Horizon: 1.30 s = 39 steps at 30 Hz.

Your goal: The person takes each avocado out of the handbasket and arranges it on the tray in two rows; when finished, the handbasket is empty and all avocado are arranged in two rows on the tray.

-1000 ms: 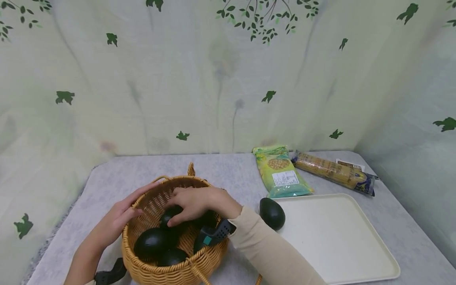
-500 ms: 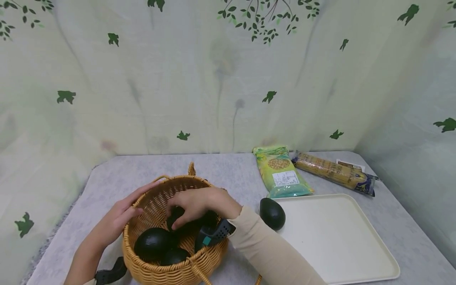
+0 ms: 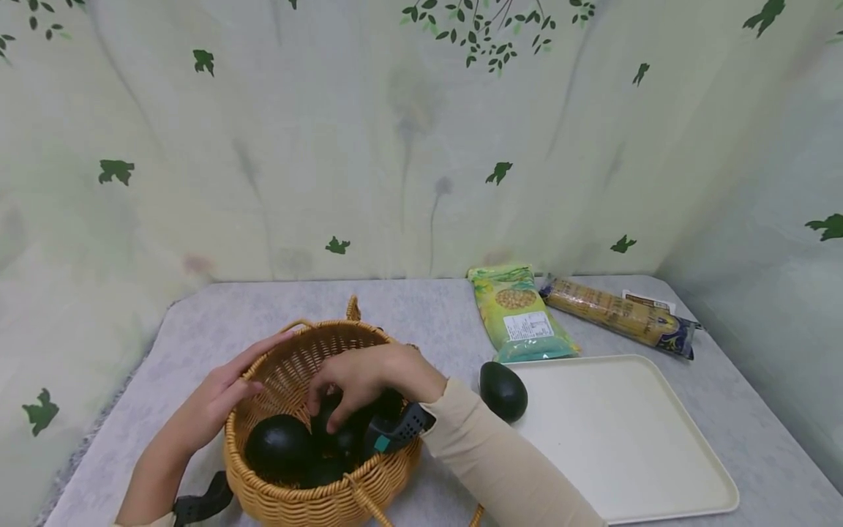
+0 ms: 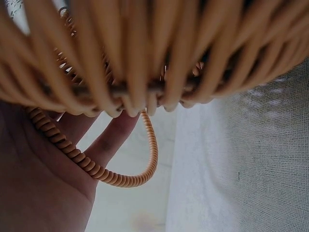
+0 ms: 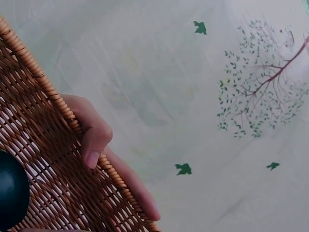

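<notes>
A round wicker basket [image 3: 303,505] holds several dark, glossy avocados, one of them a large avocado [image 3: 279,445] at its left side. My left hand [image 3: 200,413] grips the basket's left rim, and the right wrist view shows the thumb of that left hand [image 5: 94,133] hooked over it to the inside. In the left wrist view a coiled wicker handle [image 4: 123,180] loops across the palm. Down inside the basket, my right hand [image 3: 362,377] has thumb and fingers curled round another avocado [image 3: 320,423], which the hand partly hides.
To the basket's right lies a white tray [image 3: 619,439], with a single avocado [image 3: 503,392] at its upper left corner. Behind it are a green-yellow bag [image 3: 520,315] and a long pack that looks like pasta [image 3: 612,311]. A leaf-patterned cloth [image 3: 395,146] hangs at the back.
The right hand's thumb and the avocado under it have shifted slightly right and toward the front of the basket. The left hand keeps its hold on the rim.
</notes>
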Tool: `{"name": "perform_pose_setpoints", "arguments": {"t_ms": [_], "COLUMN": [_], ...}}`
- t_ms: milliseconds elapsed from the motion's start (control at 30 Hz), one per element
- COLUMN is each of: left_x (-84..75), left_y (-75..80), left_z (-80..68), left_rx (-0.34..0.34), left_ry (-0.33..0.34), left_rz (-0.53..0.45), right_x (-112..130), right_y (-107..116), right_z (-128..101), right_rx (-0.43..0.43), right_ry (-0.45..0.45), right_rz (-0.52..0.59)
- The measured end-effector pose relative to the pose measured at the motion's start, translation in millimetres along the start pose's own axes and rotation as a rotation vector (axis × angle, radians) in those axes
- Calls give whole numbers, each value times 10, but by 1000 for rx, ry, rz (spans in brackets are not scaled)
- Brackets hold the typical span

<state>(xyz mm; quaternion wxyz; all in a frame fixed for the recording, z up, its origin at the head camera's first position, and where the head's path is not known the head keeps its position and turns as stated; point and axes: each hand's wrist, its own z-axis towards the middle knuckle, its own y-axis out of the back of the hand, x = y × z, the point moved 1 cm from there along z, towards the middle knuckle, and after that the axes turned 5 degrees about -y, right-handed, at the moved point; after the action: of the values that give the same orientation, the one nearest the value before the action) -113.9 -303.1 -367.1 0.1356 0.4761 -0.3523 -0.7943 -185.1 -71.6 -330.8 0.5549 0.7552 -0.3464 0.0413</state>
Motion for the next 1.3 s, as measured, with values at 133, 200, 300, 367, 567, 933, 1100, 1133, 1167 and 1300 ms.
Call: {"name": "perform_pose_setpoints", "arguments": {"t_ms": [133,200,300,367,567,933,1100,1133,1167,1300], "left_x": [0,4,7,7,-1,-15,-10,-9,-10,-11], "left_y": [8,8,9,12,14,15,12,11,11,6], "left_z": [2,-1,-8,-11,-5,-7,-7,-7,-8,-9], "left_rx": [-3,-2,0,-1,-3,-7,-9,-10,-10,-12], "left_ry": [-9,-5,4,9,-7,-19,-6,-2,0,-4], "left_rz": [0,-1,0,3,-10,6,10,8,10,2], "right_x": [35,42,50,51,41,54,57,57,56,52], "right_y": [19,18,15,16,13,8,2,2,4,10], "right_z": [-49,-55,-56,-53,-48,-54,-55,-55,-54,-63], "right_rx": [15,32,44,39,14,-12,51,61,67,76], "right_ry": [-46,-63,-64,-56,-8,8,-60,-65,-63,-40], "right_rz": [8,4,2,1,44,89,60,63,67,113]}}
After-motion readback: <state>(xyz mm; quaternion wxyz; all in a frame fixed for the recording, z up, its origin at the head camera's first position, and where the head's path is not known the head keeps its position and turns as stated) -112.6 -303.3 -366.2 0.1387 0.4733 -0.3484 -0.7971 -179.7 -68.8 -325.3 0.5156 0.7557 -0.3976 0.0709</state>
